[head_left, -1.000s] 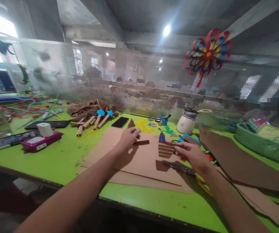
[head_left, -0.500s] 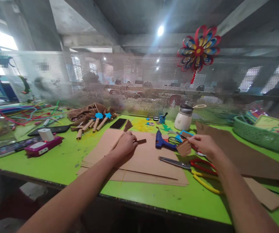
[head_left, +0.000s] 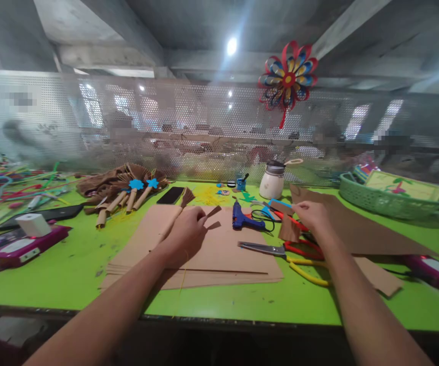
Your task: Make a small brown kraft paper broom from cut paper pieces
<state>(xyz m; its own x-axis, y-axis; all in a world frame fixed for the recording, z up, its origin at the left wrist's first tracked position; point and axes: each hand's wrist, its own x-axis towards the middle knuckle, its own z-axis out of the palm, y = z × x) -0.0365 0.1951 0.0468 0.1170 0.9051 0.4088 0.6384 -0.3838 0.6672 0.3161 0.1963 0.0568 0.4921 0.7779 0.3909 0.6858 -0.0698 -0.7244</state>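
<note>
My left hand (head_left: 189, 224) rests on the stacked kraft paper sheets (head_left: 234, 254), fingers closed on a small dark brown paper strip (head_left: 213, 211) that fans out at its free end. Beside that hand lies a rolled paper stick with a fringed brown tip (head_left: 187, 196), partly covered by it. My right hand (head_left: 313, 214) is raised right of the sheets, thumb and fingers pinched on a narrow brown paper piece (head_left: 281, 207). Just below is a creased brown paper piece (head_left: 290, 230); whether the fingers touch it, I cannot tell. Nearby are a blue glue gun (head_left: 242, 217) and large scissors (head_left: 265, 248).
Finished paper bundles with blue flowers (head_left: 136, 185) lie at the back left, near a black phone (head_left: 170, 195). A white jar (head_left: 271, 184) stands at the back. Right are a brown sheet (head_left: 341, 229) and green basket (head_left: 390, 199). Purple devices (head_left: 28, 249) sit at the sides.
The view has turned rightward, so the table's things sit further left. The creased piece formerly at my right fingertips now appears lower, with a narrow brown piece at them. My left hand keeps its strip.
</note>
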